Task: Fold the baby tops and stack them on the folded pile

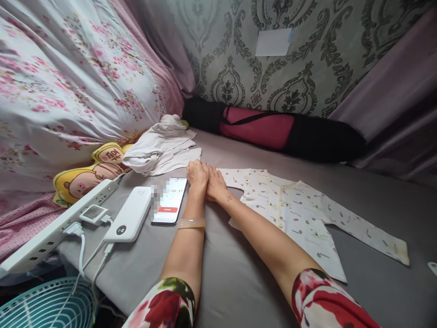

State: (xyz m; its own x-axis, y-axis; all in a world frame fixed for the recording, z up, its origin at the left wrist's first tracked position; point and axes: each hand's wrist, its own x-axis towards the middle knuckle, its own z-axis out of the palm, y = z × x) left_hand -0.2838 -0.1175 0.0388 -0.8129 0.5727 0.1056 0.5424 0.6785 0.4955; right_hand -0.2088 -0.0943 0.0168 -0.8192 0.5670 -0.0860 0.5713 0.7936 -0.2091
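Note:
A small white shirt (273,196) with a scattered print lies spread on the grey sheet, one sleeve reaching far right. The other sleeve's end runs under or beside my right hand (215,183), which lies flat with its fingers stretched. Right against it, my left hand (197,174) has its fingers curled down at the sleeve's end; what they hold, if anything, is hidden. A phone (174,200) with a lit timer screen lies just left of my left wrist.
Crumpled pale cloth (164,146) lies beyond the phone. On the left are a white power bank (131,214), a power strip (61,223) with cables, and a yellow cushion (82,180). A long black and pink bag (259,127) lies along the wall. A teal fan (48,303) stands bottom left.

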